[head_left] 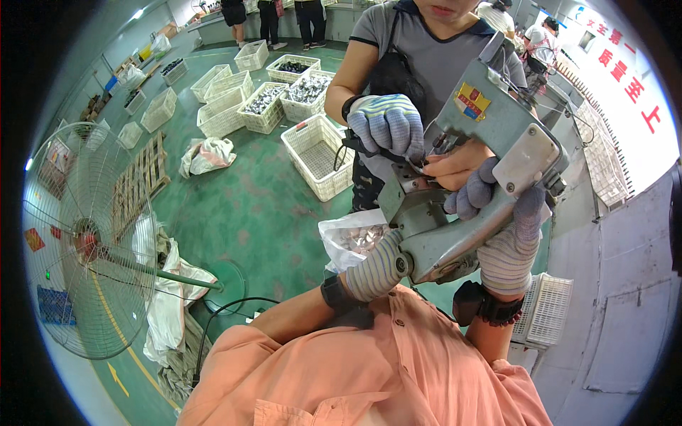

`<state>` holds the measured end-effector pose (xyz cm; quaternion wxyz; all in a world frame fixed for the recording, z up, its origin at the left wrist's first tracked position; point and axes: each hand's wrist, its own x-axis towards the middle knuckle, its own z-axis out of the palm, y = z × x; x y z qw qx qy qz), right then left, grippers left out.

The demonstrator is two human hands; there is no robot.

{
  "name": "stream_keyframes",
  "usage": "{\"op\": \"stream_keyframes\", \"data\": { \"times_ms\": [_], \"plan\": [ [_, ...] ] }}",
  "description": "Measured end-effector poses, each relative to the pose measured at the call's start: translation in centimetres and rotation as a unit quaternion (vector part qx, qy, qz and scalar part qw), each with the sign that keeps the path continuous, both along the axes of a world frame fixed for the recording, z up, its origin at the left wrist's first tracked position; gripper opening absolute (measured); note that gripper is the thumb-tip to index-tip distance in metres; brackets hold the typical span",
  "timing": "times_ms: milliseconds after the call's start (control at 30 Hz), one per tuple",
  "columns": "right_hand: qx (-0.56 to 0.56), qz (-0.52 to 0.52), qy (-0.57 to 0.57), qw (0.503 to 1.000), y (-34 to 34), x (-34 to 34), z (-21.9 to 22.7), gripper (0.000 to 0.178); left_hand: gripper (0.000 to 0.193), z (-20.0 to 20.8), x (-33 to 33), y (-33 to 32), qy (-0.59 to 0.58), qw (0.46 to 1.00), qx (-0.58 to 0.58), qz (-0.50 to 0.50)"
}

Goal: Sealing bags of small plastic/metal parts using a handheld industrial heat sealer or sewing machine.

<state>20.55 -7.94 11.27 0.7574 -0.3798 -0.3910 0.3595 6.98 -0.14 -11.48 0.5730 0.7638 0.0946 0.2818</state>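
Note:
A grey cast-metal machine, shaped much like an industrial sewing machine, stands tilted in front of me. My left hand, in a striped knit glove, is against its lower left end; the fingers are hidden behind it. Around the machine's curved body on the right is my right hand, in a striped glove with grey fingers, closed on the metal. Across from me, a person's gloved hand and bare hand work at the machine's head; what they hold is too small to name. Below is a white bag of small metallic pieces.
An empty white crate stands beside the person opposite. Farther off are crates of small parts, a wooden pallet and other people. A large wire fan is at left, near white sacks. A white basket is at right.

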Motion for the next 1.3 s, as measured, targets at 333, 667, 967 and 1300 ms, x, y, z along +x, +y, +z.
{"op": "stream_keyframes", "data": {
  "times_ms": [333,667,967,1300],
  "plan": [
    [0.012,0.063,0.021,0.998,0.5,1.5,-1.1,0.064,0.037,2.7,-1.4,1.0,-0.05,0.692,0.682,0.232],
    [-0.022,0.064,0.025,0.997,1.8,0.3,-0.6,0.062,0.036,2.2,-2.5,1.7,0.005,0.8,0.581,0.149],
    [-0.038,0.037,0.018,0.998,3.5,0.7,-1.8,0.064,0.049,1.6,-2.7,1.8,0.012,0.83,0.526,0.186],
    [-0.037,0.073,0.064,0.995,4.9,2.3,-3.9,0.06,0.028,-4.4,-2.6,2.7,0.165,0.749,0.618,0.175]
  ]
}}
